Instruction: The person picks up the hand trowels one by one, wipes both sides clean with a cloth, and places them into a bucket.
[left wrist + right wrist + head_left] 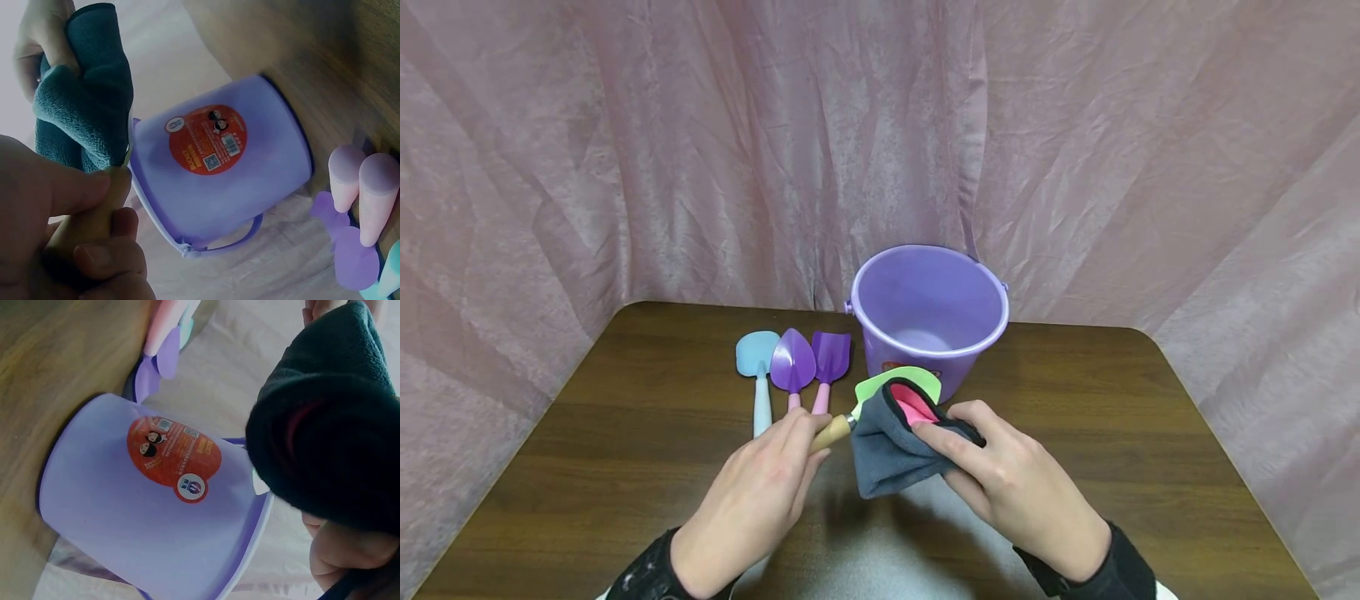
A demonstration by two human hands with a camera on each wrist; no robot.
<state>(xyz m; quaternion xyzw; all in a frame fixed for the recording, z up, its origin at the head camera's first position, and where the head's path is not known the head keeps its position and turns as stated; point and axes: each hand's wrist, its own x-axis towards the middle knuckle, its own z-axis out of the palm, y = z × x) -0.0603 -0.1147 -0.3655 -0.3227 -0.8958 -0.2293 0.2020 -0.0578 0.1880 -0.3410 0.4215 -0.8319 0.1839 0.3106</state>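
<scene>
Left hand (756,483) grips the trowel (886,378) by its eight-o'clock handle (832,432); right hand (1015,479) pinches the cloth (886,454); even wiping seems best.

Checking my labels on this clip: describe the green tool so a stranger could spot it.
Find the purple bucket on the brown table. In front of it, the left hand grips the green tool. Unlike the three shovels lying nearby, it has a tan handle and green blade.

Pale glare on the tabletop (857,567).
</scene>
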